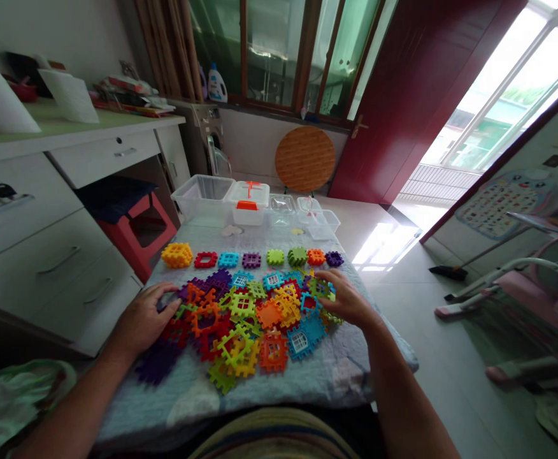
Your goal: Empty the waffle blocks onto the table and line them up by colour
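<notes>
**Smooth plastic over soft cloth**

We saw interlocking plastic tiles [269, 313] with a smooth, lightly glossy finish, lying on a quilted cloth [164, 408] that looked soft and matt. Beyond them stood a clear plastic box [203, 196], thin and shiny, and a white plastic case [247, 213] with a smooth surface. The round board [304, 158] behind looked like ridged, rough-textured wood or woven cane; we could not tell which. The white desk [44, 280] had smooth, satiny drawer fronts, and the dark red door [417, 95] showed a glossy painted finish.
</notes>
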The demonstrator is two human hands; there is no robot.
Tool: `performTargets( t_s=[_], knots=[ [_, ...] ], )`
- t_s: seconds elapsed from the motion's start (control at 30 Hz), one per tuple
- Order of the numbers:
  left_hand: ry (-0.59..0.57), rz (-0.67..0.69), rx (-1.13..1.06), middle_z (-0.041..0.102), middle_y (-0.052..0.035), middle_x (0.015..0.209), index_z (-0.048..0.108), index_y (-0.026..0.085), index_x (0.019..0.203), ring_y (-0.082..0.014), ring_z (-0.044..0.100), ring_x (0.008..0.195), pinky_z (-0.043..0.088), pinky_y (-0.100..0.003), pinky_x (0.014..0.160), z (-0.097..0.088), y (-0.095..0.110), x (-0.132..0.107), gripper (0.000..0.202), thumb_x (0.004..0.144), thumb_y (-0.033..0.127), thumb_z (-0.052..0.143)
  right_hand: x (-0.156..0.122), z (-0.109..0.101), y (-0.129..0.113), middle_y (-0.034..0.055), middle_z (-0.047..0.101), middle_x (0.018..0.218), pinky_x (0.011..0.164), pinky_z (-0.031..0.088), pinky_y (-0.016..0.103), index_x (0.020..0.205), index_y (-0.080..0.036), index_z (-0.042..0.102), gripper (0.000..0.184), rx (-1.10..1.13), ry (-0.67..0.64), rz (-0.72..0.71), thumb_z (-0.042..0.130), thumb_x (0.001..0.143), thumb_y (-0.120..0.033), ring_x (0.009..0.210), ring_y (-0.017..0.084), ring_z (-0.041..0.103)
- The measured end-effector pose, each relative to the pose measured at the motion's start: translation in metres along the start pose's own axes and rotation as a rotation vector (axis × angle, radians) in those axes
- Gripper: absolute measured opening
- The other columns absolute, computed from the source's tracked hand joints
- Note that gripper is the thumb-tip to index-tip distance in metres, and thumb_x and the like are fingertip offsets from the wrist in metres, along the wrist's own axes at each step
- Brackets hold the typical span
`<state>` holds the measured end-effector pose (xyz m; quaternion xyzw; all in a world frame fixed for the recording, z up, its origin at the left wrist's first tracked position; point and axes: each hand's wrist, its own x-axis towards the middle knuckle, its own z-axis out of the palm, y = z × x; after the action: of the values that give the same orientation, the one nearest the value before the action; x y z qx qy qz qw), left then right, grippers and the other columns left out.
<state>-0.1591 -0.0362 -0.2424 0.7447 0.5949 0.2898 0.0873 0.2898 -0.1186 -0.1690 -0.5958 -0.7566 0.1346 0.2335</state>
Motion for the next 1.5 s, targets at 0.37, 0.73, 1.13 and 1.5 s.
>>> performTargets(
  t_s=[0.37, 0.73, 1.13, 1.5],
  knots=[
    [-0.049, -0.003, 0.032, 0.065, -0.0102, 0.119, 0.059, 0.019, 0.106, -0.0279, 0.060, 0.112, 0.042, -0.043, 0.107, 0.004, -0.008, 0.000, 0.041, 0.081, 0.049, 0.048, -0.043, 0.001, 0.026, 0.0078, 0.063, 0.109, 0.092, 0.048, 0.039, 0.123, -0.020, 0.056, 0.048, 0.004, 0.074, 0.216, 0.062, 0.077, -0.028, 0.101, 0.022, 0.061],
    [-0.081, -0.013, 0.068, 0.065, -0.0145, 0.120, 0.062, 0.014, 0.108, -0.0297, 0.060, 0.113, 0.042, -0.043, 0.106, 0.002, -0.004, 0.001, 0.050, 0.082, 0.052, 0.042, -0.039, 0.014, 0.023, 0.0094, 0.059, 0.114, 0.095, 0.046, 0.040, 0.128, -0.020, 0.052, 0.057, -0.045, 0.082, 0.292, 0.060, 0.072, -0.026, 0.104, 0.024, 0.059],
    [-0.095, -0.027, 0.061, 0.064, -0.0143, 0.120, 0.061, 0.014, 0.109, -0.0276, 0.059, 0.114, 0.041, -0.043, 0.107, -0.002, 0.002, 0.000, 0.049, 0.082, 0.049, 0.043, -0.016, 0.009, 0.011, 0.0094, 0.059, 0.114, 0.094, 0.047, 0.039, 0.128, -0.020, 0.052, 0.058, 0.005, 0.153, 0.170, 0.062, 0.071, -0.024, 0.105, 0.024, 0.059],
    [-0.079, -0.025, 0.056, 0.064, -0.0142, 0.121, 0.062, 0.014, 0.108, -0.0275, 0.059, 0.115, 0.042, -0.043, 0.107, -0.001, 0.001, 0.000, 0.047, 0.082, 0.049, 0.044, 0.047, -0.004, 0.009, 0.0109, 0.064, 0.119, 0.098, 0.044, 0.043, 0.124, -0.020, 0.055, 0.051, -0.013, 0.276, 0.006, 0.065, 0.074, -0.025, 0.111, 0.026, 0.058]
  ],
)
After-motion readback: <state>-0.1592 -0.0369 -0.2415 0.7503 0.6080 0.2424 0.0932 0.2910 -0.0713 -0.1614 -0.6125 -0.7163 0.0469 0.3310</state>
